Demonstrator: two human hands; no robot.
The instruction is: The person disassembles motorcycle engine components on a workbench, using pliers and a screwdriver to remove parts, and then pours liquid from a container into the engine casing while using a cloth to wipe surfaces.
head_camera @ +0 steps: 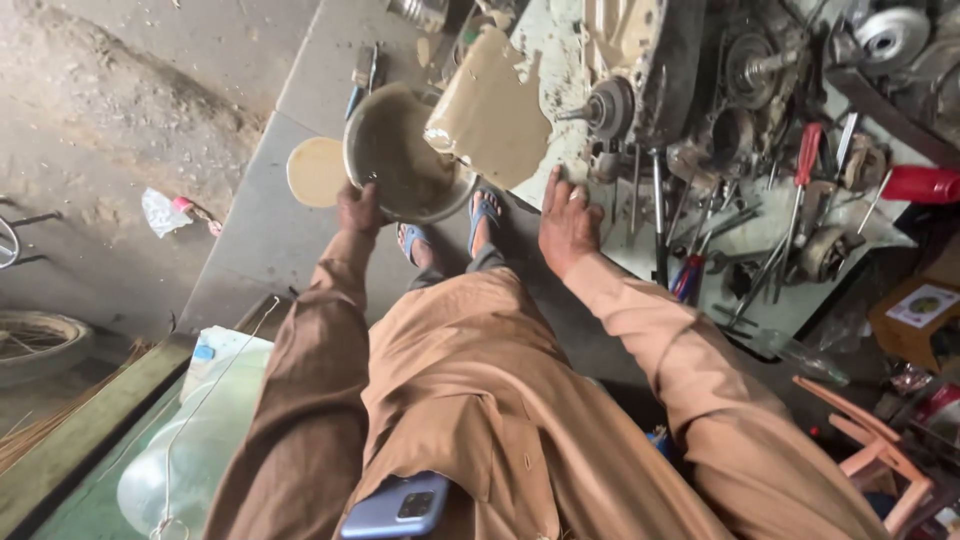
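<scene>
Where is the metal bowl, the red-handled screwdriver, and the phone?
metal bowl (400,160), head view, on its inside.
red-handled screwdriver (807,141), head view, on its red handle.
phone (398,507), head view, on its back.

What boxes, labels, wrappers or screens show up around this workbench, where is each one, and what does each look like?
Cardboard box: right edge, below the bench; brown, with a white label bearing a round picture.
Phone: bottom centre, at the person's waist; blue-grey back with a dark camera block, screen hidden.
Crumpled wrapper: on the dirt floor at left; whitish plastic, with something pink beside it.
Small packets: far right, lower down; reddish, too blurred to describe.
</scene>
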